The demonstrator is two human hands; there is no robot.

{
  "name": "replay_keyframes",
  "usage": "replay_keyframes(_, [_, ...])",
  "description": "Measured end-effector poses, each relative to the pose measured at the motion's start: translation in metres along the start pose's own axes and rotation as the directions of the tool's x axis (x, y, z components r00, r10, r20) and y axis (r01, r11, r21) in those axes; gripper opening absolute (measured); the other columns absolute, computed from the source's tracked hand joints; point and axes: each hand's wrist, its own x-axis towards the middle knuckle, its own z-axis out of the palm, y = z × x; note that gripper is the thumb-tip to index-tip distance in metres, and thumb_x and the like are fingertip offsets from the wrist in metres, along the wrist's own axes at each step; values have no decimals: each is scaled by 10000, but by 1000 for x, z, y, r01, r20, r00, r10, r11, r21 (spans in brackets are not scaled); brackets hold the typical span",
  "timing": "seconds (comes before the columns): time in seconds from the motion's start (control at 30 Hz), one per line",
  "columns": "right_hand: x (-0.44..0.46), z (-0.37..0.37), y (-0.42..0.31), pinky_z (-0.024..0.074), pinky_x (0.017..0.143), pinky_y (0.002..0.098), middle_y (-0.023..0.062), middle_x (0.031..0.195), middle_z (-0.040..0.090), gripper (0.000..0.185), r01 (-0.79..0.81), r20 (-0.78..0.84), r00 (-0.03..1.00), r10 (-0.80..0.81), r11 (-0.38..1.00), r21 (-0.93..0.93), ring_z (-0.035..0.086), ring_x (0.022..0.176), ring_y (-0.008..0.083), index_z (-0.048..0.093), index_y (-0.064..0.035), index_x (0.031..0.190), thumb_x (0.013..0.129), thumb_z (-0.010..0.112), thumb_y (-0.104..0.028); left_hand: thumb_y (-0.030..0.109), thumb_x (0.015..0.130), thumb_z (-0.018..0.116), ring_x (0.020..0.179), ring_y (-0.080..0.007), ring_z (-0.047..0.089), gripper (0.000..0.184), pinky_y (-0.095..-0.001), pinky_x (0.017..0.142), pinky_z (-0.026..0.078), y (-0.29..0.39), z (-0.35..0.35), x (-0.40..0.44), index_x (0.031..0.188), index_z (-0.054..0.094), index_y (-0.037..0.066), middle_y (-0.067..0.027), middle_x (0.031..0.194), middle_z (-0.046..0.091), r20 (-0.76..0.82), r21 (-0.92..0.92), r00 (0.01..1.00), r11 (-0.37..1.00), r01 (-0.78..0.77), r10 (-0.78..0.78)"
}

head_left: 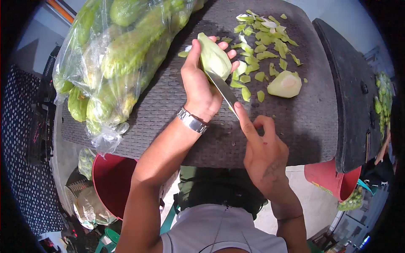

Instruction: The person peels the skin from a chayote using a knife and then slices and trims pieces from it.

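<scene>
Cradling a peeled green fruit [215,59] in its half-curled fingers, the left hand [201,86] holds it over the woven table [217,147]. The right hand [266,154] grips a knife [224,92], fingers closed and forefinger stretched along the blade, which meets the fruit's near end. Farther right, a second peeled fruit [285,85] lies beside green peelings [264,47]; a clear bag of fruit [126,59] lies far left.

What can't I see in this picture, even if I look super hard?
In the head view:
Handle of the knife: covered by the right hand's grip.
Underside of the held vegetable: hidden by the left hand's grip.
Top of the clear bag: cut off by the upper edge.
Green produce at far right: too small to name.
</scene>
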Motion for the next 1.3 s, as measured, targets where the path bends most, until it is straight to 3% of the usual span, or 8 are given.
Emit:
replay_keyframes(0.1, [3, 0, -2, 566, 718, 441, 109, 1067, 532, 829, 4, -49, 999, -3, 1000, 14, 684, 800, 315, 524, -296, 1547, 829, 647, 101, 493, 1092, 456, 1085, -348, 683, 479, -522, 947, 579, -1, 0, -1, 1278, 562, 65, -139, 1204, 665, 8, 2, 1000, 1000, -15, 15])
replay_keyframes(0.53, [4, 18, -1, 585, 730, 439, 107, 1090, 531, 831, -47, -115, 992, 48, 999, 13, 694, 812, 313, 504, -322, 1559, 836, 645, 63, 525, 1080, 464, 1084, -350, 688, 523, -529, 942, 581, -6, 9, -9, 1317, 523, 62, -139, 1211, 655, -18, 48, 990, 990, -136, 137])
replay_keyframes(0.63, [4, 23, -1, 590, 729, 433, 104, 1094, 534, 805, -44, -128, 991, 44, 999, 7, 697, 809, 307, 509, -315, 1557, 847, 642, 40, 527, 1081, 459, 1057, -345, 694, 521, -517, 915, 593, -6, 6, -6, 1308, 521, 62, -135, 1181, 652, 6, 56, 993, 991, -120, 120])
replay_keyframes(0.77, [8, 29, 5, 599, 713, 428, 100, 1115, 543, 808, -38, -160, 986, 40, 999, 10, 705, 828, 300, 501, -345, 1557, 851, 655, 17, 517, 1094, 427, 1003, -338, 699, 496, -498, 862, 611, -15, 10, -11, 1257, 531, 61, -130, 1143, 641, -66, 25, 997, 998, 50, -48])
replay_keyframes(1.0, [8, 25, 2, 600, 711, 451, 116, 1141, 547, 827, -65, -133, 989, 66, 998, 11, 706, 838, 324, 474, -375, 1567, 857, 656, 9, 545, 1099, 408, 995, -311, 686, 523, -492, 906, 602, -16, 13, -14, 1254, 523, 59, -127, 1135, 629, -127, 54, 992, 998, 14, -7])
replay_keyframes(1.1, [9, 21, -1, 593, 732, 431, 117, 1078, 548, 814, -49, -177, 983, 51, 999, 12, 702, 811, 312, 540, -312, 1534, 823, 642, 71, 577, 1093, 416, 1010, -309, 680, 555, -485, 923, 597, -16, 17, -17, 1261, 515, 57, -127, 1132, 624, -126, 48, 992, 999, -16, 22])
replay_keyframes(1.3, [9, 20, -3, 590, 730, 436, 109, 1063, 551, 793, -49, -209, 976, 56, 998, 36, 703, 802, 311, 559, -323, 1517, 828, 644, 61, 599, 1089, 406, 1025, -320, 680, 589, -477, 934, 596, -16, 18, -19, 1279, 503, 50, -139, 1151, 619, -112, 59, 991, 996, -67, 73])
